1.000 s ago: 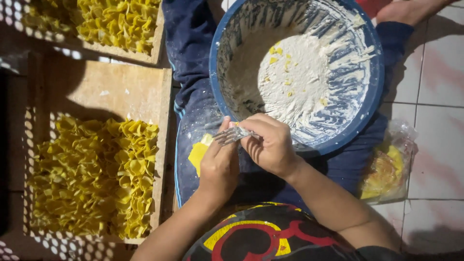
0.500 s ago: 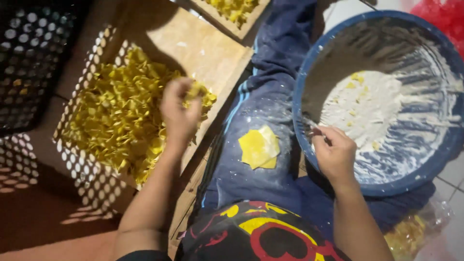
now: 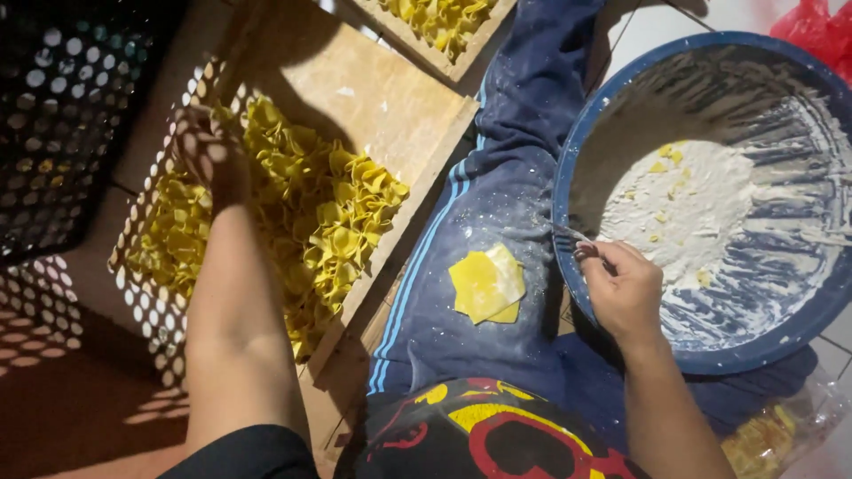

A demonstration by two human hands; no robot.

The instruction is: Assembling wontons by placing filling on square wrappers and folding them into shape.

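Observation:
My left hand (image 3: 209, 151) reaches out over the left part of a heap of folded yellow dough pieces (image 3: 311, 222) on a wooden tray (image 3: 399, 98). It lies in dappled shade, so whether it holds a piece is unclear. My right hand (image 3: 621, 288) grips a metal fork (image 3: 568, 238) at the near rim of a big blue basin (image 3: 577, 151) with white flour (image 3: 692, 213) in it. A small stack of flat yellow dough squares (image 3: 486, 284) rests on my floured blue trouser leg (image 3: 497, 177), between the two hands.
A black perforated crate (image 3: 62, 115) stands at the far left. A second tray of yellow pieces (image 3: 435, 22) lies at the top. A clear bag with yellow dough (image 3: 772, 435) sits at the lower right, and a red bag (image 3: 812, 22) at the upper right.
A second ago both hands worked a dough piece with the fork over my lap. My left hand then carried it to the tray and has moved farther left; my right hand stays at the basin rim.

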